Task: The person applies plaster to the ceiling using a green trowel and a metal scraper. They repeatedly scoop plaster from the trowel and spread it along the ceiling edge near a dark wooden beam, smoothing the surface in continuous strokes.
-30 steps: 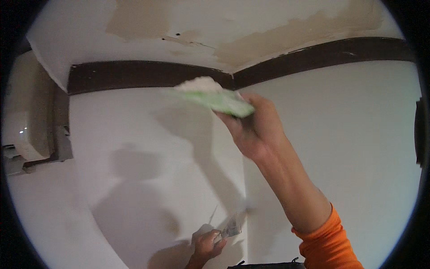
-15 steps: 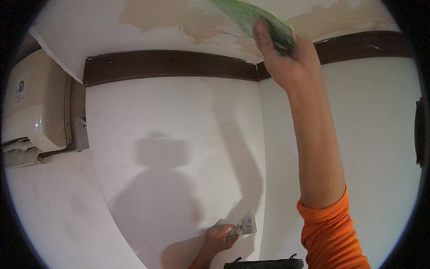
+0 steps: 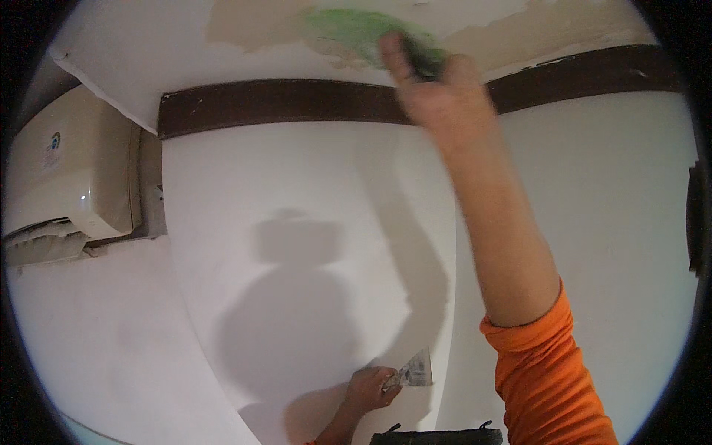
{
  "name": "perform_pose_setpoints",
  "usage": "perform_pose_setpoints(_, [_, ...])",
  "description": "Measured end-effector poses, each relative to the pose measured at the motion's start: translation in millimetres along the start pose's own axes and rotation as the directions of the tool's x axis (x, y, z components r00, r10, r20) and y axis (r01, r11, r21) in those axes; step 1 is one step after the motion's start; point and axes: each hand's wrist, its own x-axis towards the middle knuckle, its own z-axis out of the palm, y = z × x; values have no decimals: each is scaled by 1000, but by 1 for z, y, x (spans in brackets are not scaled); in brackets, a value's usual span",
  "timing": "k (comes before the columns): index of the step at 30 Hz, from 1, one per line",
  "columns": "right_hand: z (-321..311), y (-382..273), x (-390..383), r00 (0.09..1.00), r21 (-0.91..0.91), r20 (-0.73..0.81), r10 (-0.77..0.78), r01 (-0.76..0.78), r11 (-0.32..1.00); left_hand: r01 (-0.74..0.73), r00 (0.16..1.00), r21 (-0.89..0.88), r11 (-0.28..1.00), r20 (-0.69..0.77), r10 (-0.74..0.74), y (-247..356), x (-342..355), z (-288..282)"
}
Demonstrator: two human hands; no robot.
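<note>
Raised high, my right hand (image 3: 449, 100) is wrapped round the dark handle of a green plastering trowel (image 3: 341, 30), its thumb up along the near side. The trowel's flat face lies against or very close to the white ceiling (image 3: 141, 52), by tan damp-looking patches (image 3: 248, 26); motion blurs it slightly. Low down, my left hand (image 3: 371, 389) grips a putty knife (image 3: 417, 369) by its handle. Its wide grey, smeared blade points up and to the right, in front of the white wall (image 3: 222, 170).
Dark brown trim (image 3: 274, 101) runs along the top of the walls and meets at a corner behind my right arm. A beige wall air conditioner (image 3: 74, 170) hangs at the left. A dark object (image 3: 437, 437) crosses the bottom edge. My shadow falls on the wall.
My right hand has swept left along the ceiling with the trowel. The view has shifted a little, so the air conditioner sits further right. The left hand still holds the putty knife.
</note>
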Motion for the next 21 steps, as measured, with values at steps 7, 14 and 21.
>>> perform_pose_setpoints(7, [-68, 107, 5, 992, 92, -121, -45, 56, 994, 14, 994, -6, 1000, 108, -13, -9, -9, 2])
perform_pose_setpoints(14, [-46, 1, 8, 978, -542, -118, -170, 80, 837, -12, 1000, -37, 999, 23, 13, 4, -7, -2])
perform_pose_setpoints(21, [-133, 37, -6, 987, -75, -93, -132, 125, 989, -138, 989, -3, 990, -46, 138, 11, -5, -3])
